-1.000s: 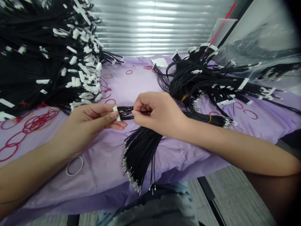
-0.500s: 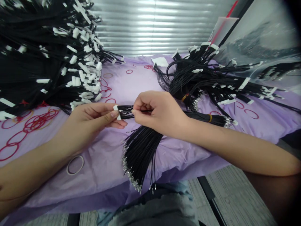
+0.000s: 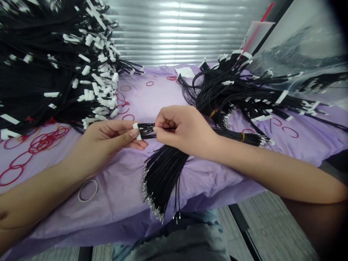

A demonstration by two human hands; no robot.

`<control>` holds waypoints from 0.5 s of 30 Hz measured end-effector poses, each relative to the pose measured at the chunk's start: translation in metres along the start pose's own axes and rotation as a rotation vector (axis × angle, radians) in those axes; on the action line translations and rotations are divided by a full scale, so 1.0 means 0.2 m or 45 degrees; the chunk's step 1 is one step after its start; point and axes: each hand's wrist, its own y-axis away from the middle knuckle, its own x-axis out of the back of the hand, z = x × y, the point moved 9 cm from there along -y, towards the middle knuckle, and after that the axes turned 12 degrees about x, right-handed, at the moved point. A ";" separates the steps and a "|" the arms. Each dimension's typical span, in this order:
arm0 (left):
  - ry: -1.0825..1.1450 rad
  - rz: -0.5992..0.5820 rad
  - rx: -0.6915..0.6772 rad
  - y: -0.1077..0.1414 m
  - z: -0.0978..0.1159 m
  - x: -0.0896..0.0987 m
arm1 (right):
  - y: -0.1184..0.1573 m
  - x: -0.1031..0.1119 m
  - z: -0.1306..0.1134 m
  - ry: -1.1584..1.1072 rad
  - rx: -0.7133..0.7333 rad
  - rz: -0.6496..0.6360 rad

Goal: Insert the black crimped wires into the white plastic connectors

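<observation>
A white plug connector (image 3: 137,131) with several thin black wires is pinched between the thumb and fingers of my left hand (image 3: 108,139). Just to its right, my right hand (image 3: 182,128) is closed, thumb against forefinger, on a black wire (image 3: 168,128) close to the connector. Below my right hand a fan of black wires (image 3: 164,177) with bare metal terminals spreads toward the table's front edge. Another bundle, bound with a yellow rubber band (image 3: 243,136), lies behind my right wrist, its metal ends pointing right.
A big heap of black cables with white connectors (image 3: 100,78) fills the left. More cable bundles (image 3: 217,87) lie at the back right beside a clear plastic bag (image 3: 304,54). Red rubber bands (image 3: 43,141) and a pale ring (image 3: 87,190) rest on the purple cloth (image 3: 114,206).
My left hand and the white connector have shifted very slightly to the right. My right hand keeps nearly the same place and pinch.
</observation>
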 end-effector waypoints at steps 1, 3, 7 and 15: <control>-0.014 0.006 -0.003 0.00 0.00 0.00 | 0.00 0.00 0.00 -0.002 -0.005 -0.004; -0.071 0.021 -0.016 0.00 0.00 0.01 | 0.00 0.00 0.01 -0.001 -0.011 -0.012; -0.188 -0.002 -0.020 -0.01 -0.01 0.01 | 0.00 0.00 0.00 0.019 0.036 -0.023; -0.161 -0.056 -0.005 -0.01 -0.01 -0.01 | 0.00 -0.02 0.00 0.059 0.023 -0.072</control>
